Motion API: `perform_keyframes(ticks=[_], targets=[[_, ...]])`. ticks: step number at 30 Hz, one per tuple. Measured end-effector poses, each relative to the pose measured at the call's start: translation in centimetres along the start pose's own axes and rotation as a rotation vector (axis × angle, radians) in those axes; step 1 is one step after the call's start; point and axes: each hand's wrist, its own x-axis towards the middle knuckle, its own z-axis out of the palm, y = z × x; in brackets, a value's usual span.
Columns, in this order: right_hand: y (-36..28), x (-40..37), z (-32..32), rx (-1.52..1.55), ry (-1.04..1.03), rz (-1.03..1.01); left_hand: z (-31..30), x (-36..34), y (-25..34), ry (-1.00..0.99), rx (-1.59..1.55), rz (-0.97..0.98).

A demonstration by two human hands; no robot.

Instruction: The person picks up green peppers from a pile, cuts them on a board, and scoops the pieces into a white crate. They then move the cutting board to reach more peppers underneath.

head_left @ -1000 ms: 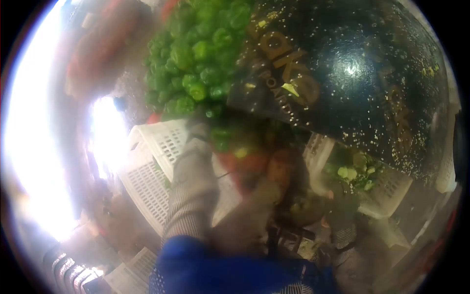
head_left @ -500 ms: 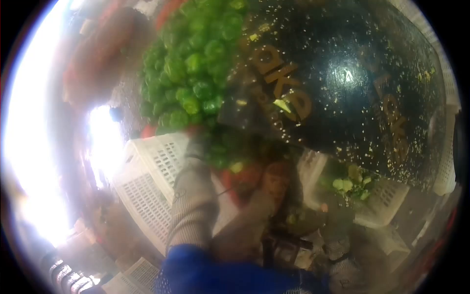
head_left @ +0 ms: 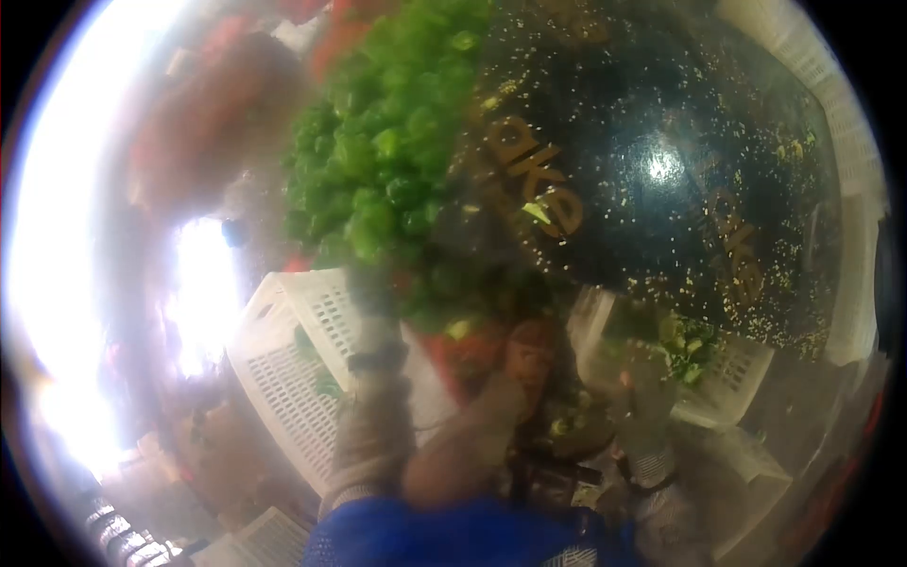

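Note:
My left forearm, in a pale knit sleeve, reaches up past the white crate. My left hand [head_left: 373, 283] is a grey smear at the lower edge of a pile of green peppers [head_left: 373, 170], so its fingers do not show clearly. Lower right, my right hand [head_left: 635, 392] is faint and blurred beside a pale crate [head_left: 723, 387] with leafy green scraps [head_left: 690, 352] in it. Whether either hand holds anything cannot be made out. Between my arms, a bare leg and foot [head_left: 529, 364] rest near something red [head_left: 463, 354].
A dark board [head_left: 614, 246] with printed letters, strewn with pale seeds and scraps, spreads across the upper right. A white perforated crate [head_left: 288, 378] stands tilted at the left. A blurred reddish-brown mass [head_left: 222, 123] lies upper left. Strong glare covers the far left.
My left hand has shifted slightly at the peppers' lower edge. My right hand has come up beside the pale crate. The whole view has shifted a little.

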Motion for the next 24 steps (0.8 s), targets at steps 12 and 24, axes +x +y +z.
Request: perform_keyframes(ticks=[12, 24], targets=[[-2.3, 21.8, -3.0, -0.446, 0.029, -0.021, 1.7, 10.9, 6.4, -0.161, 0.481, 0.222], [1.2, 21.9, -1.3, -0.407, 0.329, -0.204, 6.0, 20.8, 0.6, -0.406, 1.706, 0.099]])
